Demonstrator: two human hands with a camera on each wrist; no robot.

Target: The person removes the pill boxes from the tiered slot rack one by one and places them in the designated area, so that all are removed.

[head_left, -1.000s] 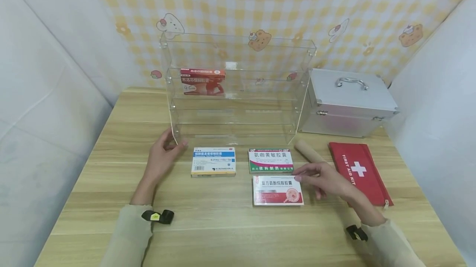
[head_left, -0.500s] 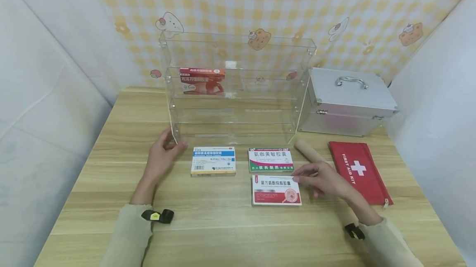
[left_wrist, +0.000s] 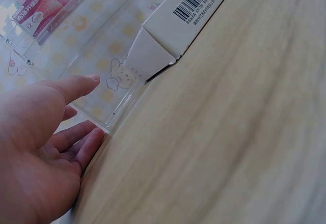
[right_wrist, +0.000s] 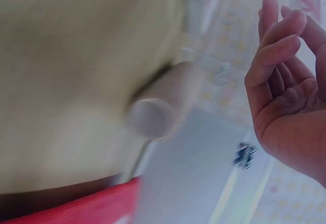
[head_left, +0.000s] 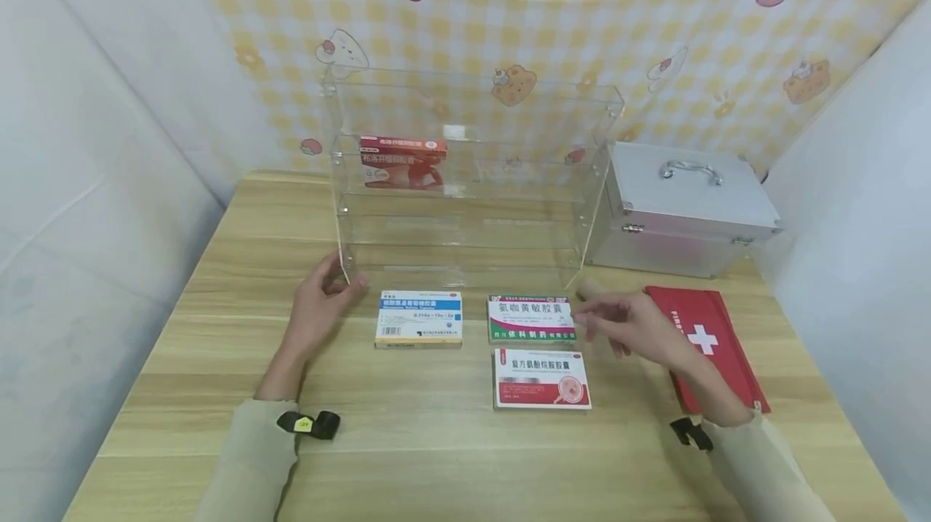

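Note:
At the lower left corner of a clear acrylic rack [head_left: 458, 273], my left hand [head_left: 314, 313] holds the side panel between thumb and curled fingers. A red medicine box [head_left: 403, 164] stands on one of its upper tiers. My right hand [head_left: 638, 330] has loosely bent fingers and holds nothing; its fingertips are by the right end of a green-and-white medicine box [head_left: 531, 320]. Nearer the front lies a red-and-white medicine box [head_left: 542, 379]. A blue-and-white medicine box [head_left: 419, 317] lies close to my left hand. Whether my right fingertips touch the green-and-white box, I cannot tell.
A silver metal case [head_left: 684, 207] stands right of the rack. In front of it lies a red first aid pouch [head_left: 709, 336], partly covered by my right forearm. Behind my right hand is a cardboard tube [right_wrist: 165, 102]. A checked cloth [head_left: 465, 21] hangs at the back.
My right hand has left the red-and-white box and moved back to the green-and-white one. Before that, the red-and-white box shifted slightly left. My left hand stays at the rack.

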